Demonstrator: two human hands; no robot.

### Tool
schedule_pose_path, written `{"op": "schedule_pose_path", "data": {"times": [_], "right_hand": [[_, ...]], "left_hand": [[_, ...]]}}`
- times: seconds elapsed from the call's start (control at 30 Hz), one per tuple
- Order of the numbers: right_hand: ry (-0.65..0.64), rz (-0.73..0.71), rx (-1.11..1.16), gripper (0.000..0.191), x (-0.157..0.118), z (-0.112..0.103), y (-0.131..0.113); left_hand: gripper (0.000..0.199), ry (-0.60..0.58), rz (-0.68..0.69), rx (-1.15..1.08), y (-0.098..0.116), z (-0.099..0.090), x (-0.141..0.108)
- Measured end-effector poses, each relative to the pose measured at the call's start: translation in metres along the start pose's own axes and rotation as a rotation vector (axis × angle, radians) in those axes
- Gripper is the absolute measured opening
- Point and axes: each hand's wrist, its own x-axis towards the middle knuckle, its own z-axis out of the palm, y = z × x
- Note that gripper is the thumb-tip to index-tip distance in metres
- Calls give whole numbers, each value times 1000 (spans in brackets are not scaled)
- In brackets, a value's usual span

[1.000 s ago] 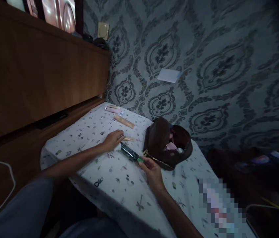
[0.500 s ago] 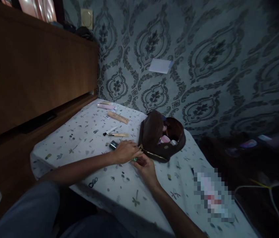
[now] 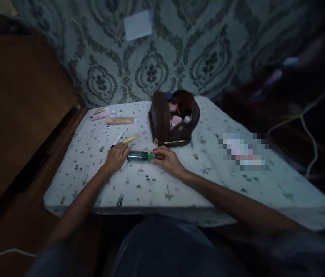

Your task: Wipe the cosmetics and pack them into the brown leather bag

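Observation:
A dark green, see-through bottle (image 3: 138, 155) with a brighter green end lies sideways low over the padded white cloth. My left hand (image 3: 117, 157) has its fingers closed at the bottle's left end. My right hand (image 3: 168, 161) pinches around the green right end, and its fingers partly hide that end. Just behind my hands stands a dark brown zip bag (image 3: 160, 115), open at the top, with pink and white items inside. Beyond my left hand lie a tan-handled brush (image 3: 132, 138) and a slim white stick (image 3: 119, 136).
Farther back on the patterned cloth (image 3: 153, 192) are a tan tube (image 3: 119, 120) and a pink tube (image 3: 101, 114). A blurred-out packet (image 3: 244, 152) lies at the right. Wooden furniture (image 3: 20, 96) borders the left, a patterned wall (image 3: 176, 54) the back. A white cable (image 3: 309, 142) hangs at the right.
The view has turned and shifted. My left hand has drawn back from over the bottle to its left end, so the bottle's body now shows between my hands.

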Motion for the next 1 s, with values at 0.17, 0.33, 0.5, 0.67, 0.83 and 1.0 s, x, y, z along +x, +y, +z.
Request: {"op": "schedule_pose_path", "data": {"times": [0.17,0.33,0.5,0.67,0.83,1.0], "right_hand": [[-80,5,44,25,-2,-3,-6],[-128,13,127,30,1,-2,-6],[-136,-19,148,29,4,-4,-5],[-93,-86,123,32,1,-4,-8],[-110,-104,105,28,0,-4,-8],[-112,-108,81,26,-1,-4,-8]], "left_hand": [[43,-25,-24,16,-3,-1,6],[45,-8,-10,90,0,-8,9],[42,17,19,202,15,-20,20],[44,13,81,212,57,-12,40],[39,-129,189,156,83,5,39],[37,-167,84,94,56,-8,16]]}}
